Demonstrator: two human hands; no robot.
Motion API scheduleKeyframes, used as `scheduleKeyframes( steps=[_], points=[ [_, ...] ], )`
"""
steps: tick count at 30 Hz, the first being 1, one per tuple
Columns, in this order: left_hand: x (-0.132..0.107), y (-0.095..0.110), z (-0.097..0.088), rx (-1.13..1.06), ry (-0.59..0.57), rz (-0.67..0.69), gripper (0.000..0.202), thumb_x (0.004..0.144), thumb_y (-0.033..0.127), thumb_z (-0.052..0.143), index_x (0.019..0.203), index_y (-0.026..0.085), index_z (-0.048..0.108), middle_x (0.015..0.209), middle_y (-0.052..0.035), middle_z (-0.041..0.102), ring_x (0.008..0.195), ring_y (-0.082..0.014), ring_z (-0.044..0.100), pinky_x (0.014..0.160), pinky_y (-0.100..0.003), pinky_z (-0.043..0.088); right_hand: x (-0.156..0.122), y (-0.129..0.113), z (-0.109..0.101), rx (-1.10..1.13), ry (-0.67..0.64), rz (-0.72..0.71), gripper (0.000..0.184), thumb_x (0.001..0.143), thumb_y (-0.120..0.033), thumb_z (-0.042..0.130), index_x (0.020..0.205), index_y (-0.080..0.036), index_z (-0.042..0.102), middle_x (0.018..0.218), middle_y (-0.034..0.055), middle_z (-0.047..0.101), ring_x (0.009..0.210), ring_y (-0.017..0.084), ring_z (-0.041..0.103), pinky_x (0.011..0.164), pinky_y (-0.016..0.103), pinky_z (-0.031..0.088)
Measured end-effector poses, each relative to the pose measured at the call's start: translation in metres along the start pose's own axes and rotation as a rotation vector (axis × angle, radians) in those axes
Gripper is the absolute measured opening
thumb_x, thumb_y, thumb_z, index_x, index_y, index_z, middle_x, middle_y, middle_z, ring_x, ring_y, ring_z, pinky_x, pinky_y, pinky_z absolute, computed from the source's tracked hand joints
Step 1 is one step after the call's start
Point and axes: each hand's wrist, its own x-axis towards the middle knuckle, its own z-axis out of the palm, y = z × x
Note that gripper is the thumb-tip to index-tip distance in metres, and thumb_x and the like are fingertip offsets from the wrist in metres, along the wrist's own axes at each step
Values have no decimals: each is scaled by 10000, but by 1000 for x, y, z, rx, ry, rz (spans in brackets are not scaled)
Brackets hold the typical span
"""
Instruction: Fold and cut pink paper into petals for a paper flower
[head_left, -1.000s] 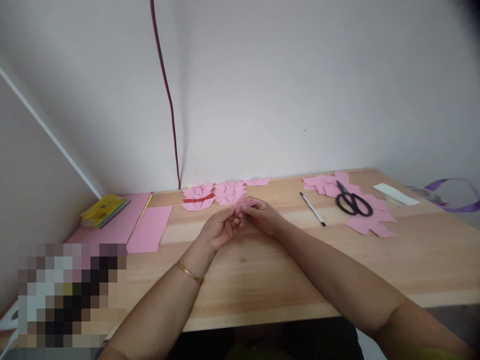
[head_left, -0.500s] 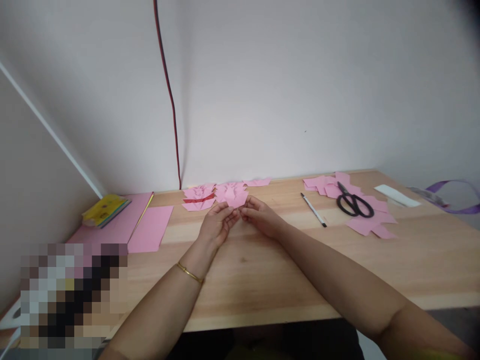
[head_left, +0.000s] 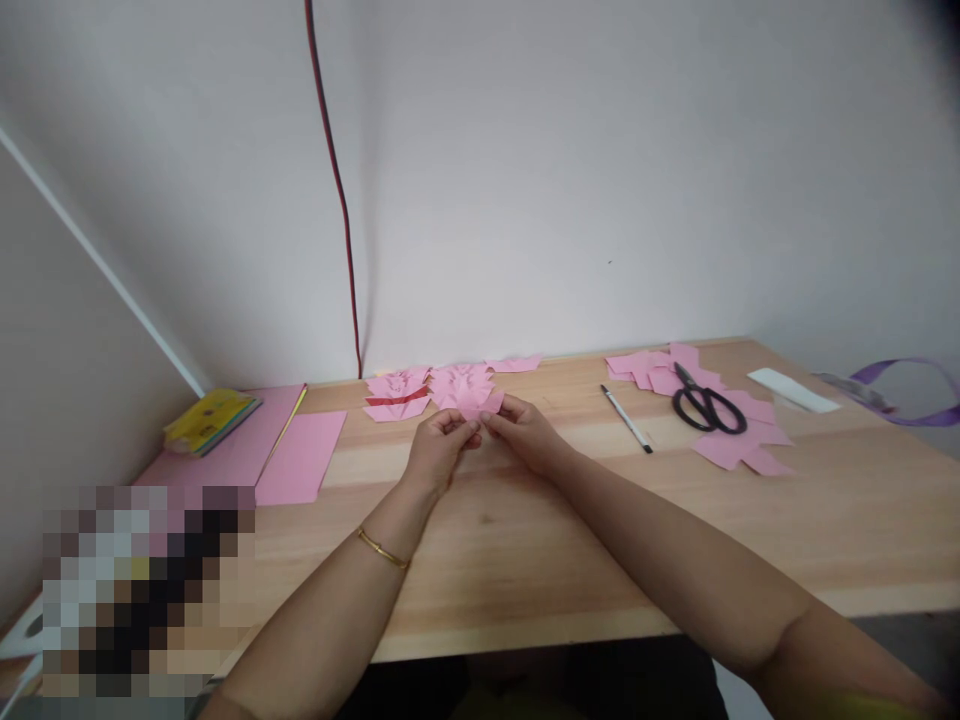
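Between both hands is a small pink piece of paper (head_left: 480,402), its folded or cut shape too small to make out fully. My left hand (head_left: 441,447) pinches its lower left edge between thumb and fingers. On the other side, my right hand (head_left: 528,432) pinches the lower right edge, the two thumbs close together. Just beyond them, rows of pink paper pieces (head_left: 454,382) lie at the back of the table. To their left sit more pink pieces (head_left: 396,409) with a red strip (head_left: 397,398) among them.
On the right, black-handled scissors (head_left: 709,408) rest on pink paper scraps (head_left: 739,450), with a white pen (head_left: 626,418) and a white strip (head_left: 793,390) nearby. Pink sheets (head_left: 304,460), a yellow pencil (head_left: 289,425) and a yellow packet (head_left: 211,420) lie left. A blurred patch hides the near-left corner.
The pink paper has turned and shifted slightly to the right in my fingers. My left hand has moved a little right; other things lie as before.
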Motion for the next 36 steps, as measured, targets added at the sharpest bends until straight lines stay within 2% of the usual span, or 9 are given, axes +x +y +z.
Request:
scheduleKeyframes(
  steps=[6, 10, 12, 17, 23, 28, 31, 36],
  points=[
    [-3, 4, 0, 223, 23, 47, 215, 653, 312, 715, 686, 134, 598, 566, -7, 596, 543, -103, 535, 544, -227, 393, 2, 5, 0, -8, -33, -55, 222, 779, -381, 581, 864, -176, 580, 822, 22, 592, 783, 151, 538, 727, 268, 414],
    [-4, 8, 0, 313, 58, 32, 211, 656, 289, 700, 616, 139, 557, 534, -2, 580, 475, -80, 468, 477, -212, 317, 1, 2, 0, -182, 39, -35, 258, 820, -403, 519, 706, -172, 535, 667, -8, 517, 654, 124, 478, 625, 240, 370],
    [-3, 8, 0, 314, 68, 23, 219, 649, 282, 699, 594, 143, 539, 519, 5, 571, 447, -70, 436, 458, -209, 288, 0, -1, 0, -248, 63, -17, 320, 849, -415, 470, 643, -171, 497, 615, -18, 473, 607, 113, 443, 595, 236, 344],
    [-2, 5, -1, 283, 43, -7, 205, 651, 294, 689, 619, 145, 551, 536, -2, 583, 465, -79, 455, 462, -207, 290, 0, -4, -1, -223, 53, 32, 384, 880, -452, 398, 643, -168, 503, 621, -10, 496, 610, 116, 459, 608, 242, 359],
    [-4, 6, 0, 309, 7, -19, 276, 650, 360, 706, 606, 145, 539, 517, 12, 554, 433, -61, 397, 434, -199, 241, 1, 0, -1, -117, -10, 26, 218, 760, -375, 599, 770, -158, 584, 714, -4, 569, 663, 119, 496, 631, 237, 381],
    [-5, 8, -1, 342, -39, -14, 241, 649, 334, 710, 622, 144, 564, 530, 17, 558, 444, -65, 414, 446, -201, 261, 2, 2, -2, -124, -15, -15, 218, 773, -368, 574, 725, -155, 587, 746, 22, 605, 717, 137, 533, 692, 260, 408],
    [-4, 6, -1, 324, -59, -25, 215, 663, 323, 696, 639, 143, 581, 537, 14, 568, 450, -70, 424, 456, -205, 272, 2, 0, -2, -160, 14, -11, 268, 798, -401, 539, 671, -165, 544, 677, 3, 559, 659, 125, 496, 649, 250, 391],
    [-3, 4, -1, 274, -71, -23, 208, 633, 304, 717, 628, 139, 591, 547, 2, 576, 498, -92, 485, 493, -216, 318, 1, -3, -1, -229, 52, 79, 401, 840, -501, 446, 614, -172, 484, 588, -11, 488, 570, 114, 432, 564, 243, 344]
  ],
)
